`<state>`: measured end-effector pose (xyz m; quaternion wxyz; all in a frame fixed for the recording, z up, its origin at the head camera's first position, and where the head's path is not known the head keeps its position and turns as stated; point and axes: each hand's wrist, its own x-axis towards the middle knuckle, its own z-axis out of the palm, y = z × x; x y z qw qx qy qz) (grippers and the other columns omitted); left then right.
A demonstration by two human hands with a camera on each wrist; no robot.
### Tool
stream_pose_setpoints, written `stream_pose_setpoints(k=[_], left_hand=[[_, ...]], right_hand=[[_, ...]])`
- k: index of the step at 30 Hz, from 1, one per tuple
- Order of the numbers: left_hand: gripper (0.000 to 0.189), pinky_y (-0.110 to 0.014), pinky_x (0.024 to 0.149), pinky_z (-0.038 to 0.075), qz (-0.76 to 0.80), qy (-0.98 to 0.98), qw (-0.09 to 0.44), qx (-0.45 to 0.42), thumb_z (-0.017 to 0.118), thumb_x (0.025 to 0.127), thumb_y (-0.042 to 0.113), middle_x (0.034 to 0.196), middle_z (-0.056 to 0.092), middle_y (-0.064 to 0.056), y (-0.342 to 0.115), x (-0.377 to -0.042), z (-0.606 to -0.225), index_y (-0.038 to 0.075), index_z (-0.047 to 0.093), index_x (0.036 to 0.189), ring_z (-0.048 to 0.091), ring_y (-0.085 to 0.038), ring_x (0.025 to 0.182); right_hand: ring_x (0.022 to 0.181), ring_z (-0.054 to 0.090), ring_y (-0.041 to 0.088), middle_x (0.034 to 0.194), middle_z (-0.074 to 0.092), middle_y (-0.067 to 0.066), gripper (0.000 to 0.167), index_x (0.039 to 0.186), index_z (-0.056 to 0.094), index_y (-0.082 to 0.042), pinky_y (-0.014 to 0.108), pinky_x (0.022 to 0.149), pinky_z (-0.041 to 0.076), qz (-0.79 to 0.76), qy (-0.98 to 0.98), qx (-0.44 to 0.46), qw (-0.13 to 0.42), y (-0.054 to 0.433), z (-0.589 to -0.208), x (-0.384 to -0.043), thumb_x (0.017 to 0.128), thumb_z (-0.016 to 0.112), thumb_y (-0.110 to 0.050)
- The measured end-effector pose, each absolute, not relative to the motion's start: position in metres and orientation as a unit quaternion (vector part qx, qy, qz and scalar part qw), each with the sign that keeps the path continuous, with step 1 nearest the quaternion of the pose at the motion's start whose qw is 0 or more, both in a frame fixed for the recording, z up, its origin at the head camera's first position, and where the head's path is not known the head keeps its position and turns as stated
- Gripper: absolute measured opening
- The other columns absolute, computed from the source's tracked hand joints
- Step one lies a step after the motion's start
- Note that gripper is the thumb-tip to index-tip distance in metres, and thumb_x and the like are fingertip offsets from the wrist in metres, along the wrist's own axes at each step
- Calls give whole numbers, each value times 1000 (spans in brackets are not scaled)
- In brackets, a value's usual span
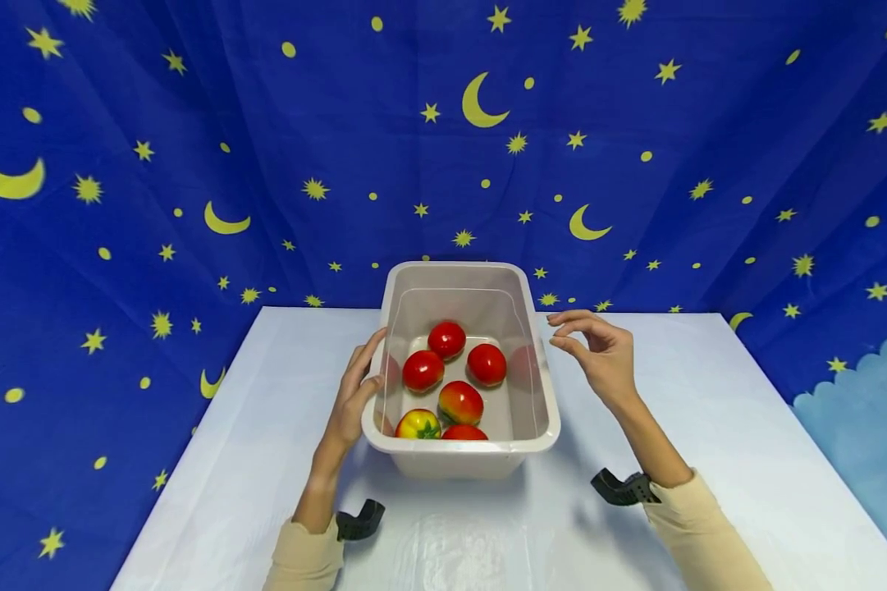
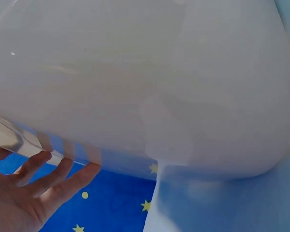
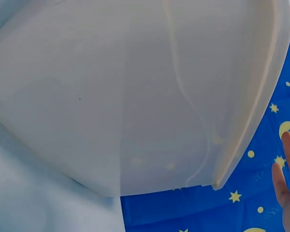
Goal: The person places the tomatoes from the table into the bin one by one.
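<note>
A light grey plastic bin (image 1: 461,461) stands on the table, with several glossy red tomatoes on its floor. One tomato (image 1: 418,424) at the near left shows a yellow top with a green star-shaped calyx; another (image 1: 461,403) is red shading to yellow-green. The near wall partly hides the lowest red one (image 1: 464,432). My left hand (image 1: 352,396) lies along the bin's left side, its fingertips and thumb at the outer rim; the left wrist view shows the extended fingers (image 2: 70,188) against the wall. Off the right rim, my right hand (image 1: 598,349) hovers with loosely bent fingers, holding nothing.
The bin rests on a white-covered table (image 1: 716,460). Behind and at the sides hangs a blue cloth (image 1: 384,156) with yellow moons and stars. Black straps (image 1: 624,487) sit on both wrists over beige sleeves.
</note>
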<state>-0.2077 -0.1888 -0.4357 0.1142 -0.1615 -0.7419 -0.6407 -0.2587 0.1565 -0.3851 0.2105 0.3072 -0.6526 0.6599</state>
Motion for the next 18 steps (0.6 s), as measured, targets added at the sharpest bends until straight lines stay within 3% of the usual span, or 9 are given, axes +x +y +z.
stream_pose_setpoints(k=[7,13,18], left_hand=[[63,-62,100,35,-639,-743,117,-164,37,91,6,138,42,-18,-187,-208,-435,14,34,153,42,-30,122],[63,-64,101,36,-619,-763,104,-155,40,91,6,139,42,-18,-190,-204,-433,14,33,153,42,-36,127],[64,-61,103,37,-571,-800,86,-162,45,92,5,141,43,-21,-197,-204,-423,12,31,154,43,-38,129]], right_hand=[[104,65,16,101,73,-1,8,89,65,20,23,90,50,654,-664,290,216,163,-390,-254,83,65,14],[118,57,10,118,67,14,20,104,68,11,24,106,39,580,-741,278,192,168,-389,-246,84,66,9],[127,48,8,130,61,15,33,114,69,-2,50,114,29,516,-794,261,187,172,-384,-237,82,70,6]])
